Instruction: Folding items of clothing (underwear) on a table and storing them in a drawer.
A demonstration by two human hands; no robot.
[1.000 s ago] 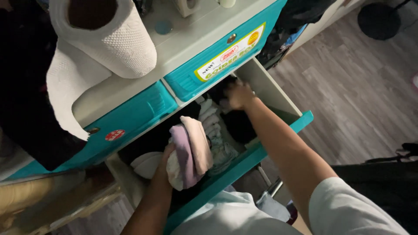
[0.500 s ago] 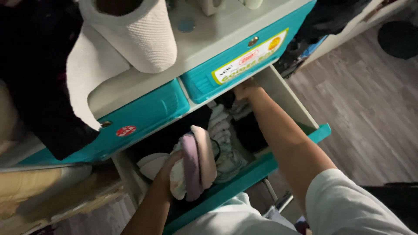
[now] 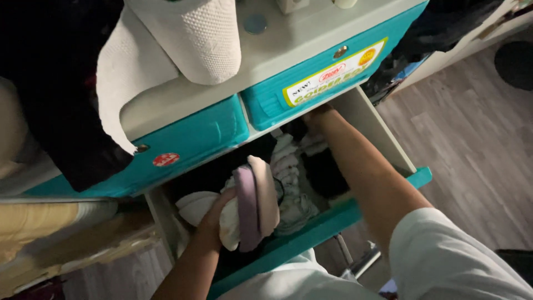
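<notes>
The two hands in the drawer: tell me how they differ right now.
The left hand sits near the drawer's front, gripping a folded bundle of pale cloths; the right hand reaches far back under the upper drawer, mostly hidden, its grip unclear. Both are bare and inside the same open drawer.

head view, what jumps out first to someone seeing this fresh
A big white paper towel roll lies on top of the teal drawer unit. Below it, the left hand grips a bundle of folded cloths in the open drawer, while the right hand reaches into its back corner.
</notes>
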